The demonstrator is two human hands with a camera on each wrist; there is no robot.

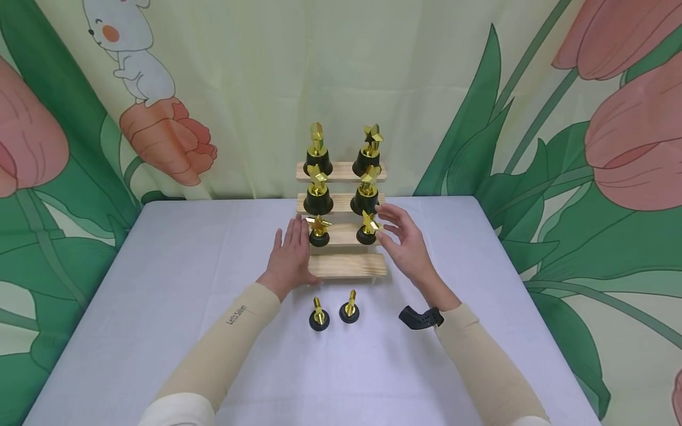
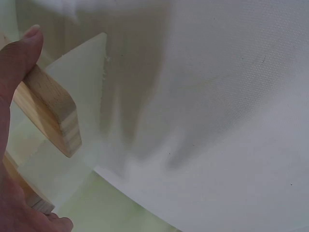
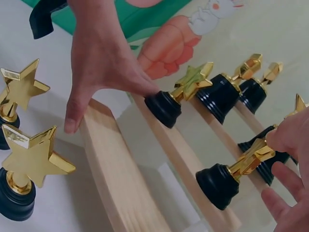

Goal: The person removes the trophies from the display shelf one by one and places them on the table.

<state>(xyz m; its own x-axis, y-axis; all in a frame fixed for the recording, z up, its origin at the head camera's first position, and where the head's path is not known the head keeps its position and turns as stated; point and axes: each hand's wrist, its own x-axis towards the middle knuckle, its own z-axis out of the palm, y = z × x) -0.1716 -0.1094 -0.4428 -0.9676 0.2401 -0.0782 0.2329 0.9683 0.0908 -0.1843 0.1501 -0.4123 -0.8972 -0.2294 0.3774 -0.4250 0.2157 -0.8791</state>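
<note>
My left hand point(image 1: 289, 253) lies along the left side of a stepped wooden display rack point(image 1: 346, 266), fingers straight, thumb by the end of the lowest step. In the left wrist view, part of that hand point(image 2: 17, 67) touches the ends of the wooden steps point(image 2: 53, 104). My right hand point(image 1: 406, 241) is at the rack's right side, thumb and fingers spread apart. It is beside a small gold star trophy point(image 1: 367, 228) with a black base on the third step down. In the right wrist view, a fingertip of this hand point(image 3: 294, 164) overlaps the star trophy point(image 3: 219, 186); contact is unclear.
Another small star trophy point(image 1: 319, 232) shares that step, near my left fingers. Larger trophies point(image 1: 318, 198) stand in pairs on the two upper steps. Two small star trophies point(image 1: 349, 307) stand on the white tablecloth point(image 1: 224, 236) before the rack. A printed curtain point(image 1: 256, 100) hangs behind.
</note>
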